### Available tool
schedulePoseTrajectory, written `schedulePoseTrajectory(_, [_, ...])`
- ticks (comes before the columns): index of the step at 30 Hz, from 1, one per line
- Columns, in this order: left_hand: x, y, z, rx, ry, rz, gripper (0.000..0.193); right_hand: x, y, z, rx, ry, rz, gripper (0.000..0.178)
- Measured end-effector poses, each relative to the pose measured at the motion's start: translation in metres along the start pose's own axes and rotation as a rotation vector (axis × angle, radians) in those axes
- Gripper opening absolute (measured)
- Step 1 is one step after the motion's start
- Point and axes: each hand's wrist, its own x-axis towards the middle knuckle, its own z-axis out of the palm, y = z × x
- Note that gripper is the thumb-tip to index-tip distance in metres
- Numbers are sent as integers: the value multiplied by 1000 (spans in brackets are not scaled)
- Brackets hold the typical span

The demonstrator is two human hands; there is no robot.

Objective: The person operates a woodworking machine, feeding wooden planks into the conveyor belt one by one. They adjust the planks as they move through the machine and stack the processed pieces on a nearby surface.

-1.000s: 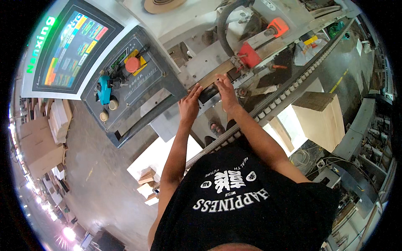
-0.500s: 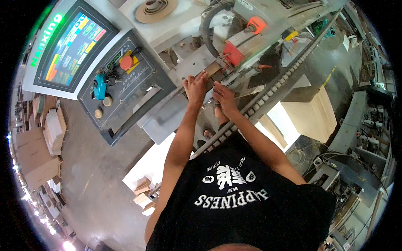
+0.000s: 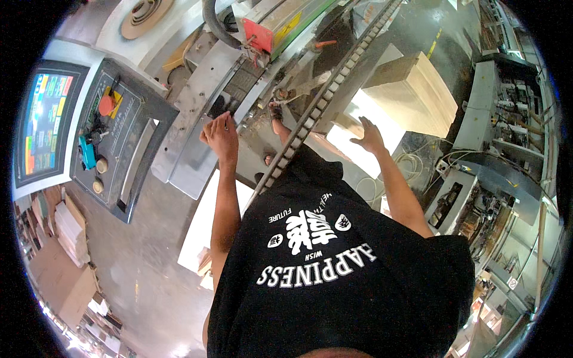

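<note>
- The right hand (image 3: 371,137) hangs with fingers spread and holds nothing, over or near the white board (image 3: 358,128) and beside the pile of pale boards (image 3: 412,95).
- The left hand (image 3: 222,136) has bent fingers by the edge of the metal table (image 3: 194,116); I can't tell if it grips anything.
- It looks like a reach toward the boards; that calls for care around the rail.
- The rail with little rollers (image 3: 308,122) runs between the hands, in the way.
- Farther off are a red block (image 3: 258,34) and a bright screen (image 3: 51,125).
</note>
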Motion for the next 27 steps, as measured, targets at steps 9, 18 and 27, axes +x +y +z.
schedulePoseTrajectory(9, [-43, 16, -33, -146, -30, -16, 23, 4, 47, 44, 58, 40, 17, 74])
schedulePoseTrajectory(18, [7, 165, -18, -293, -275, 530, 55, 11, -62, -67, 8, 516, -405, 60])
schedulePoseTrajectory(27, [-20, 102, -13, -258, -586, 253, 59, 27, -206, -85, 41, 399, -610, 59])
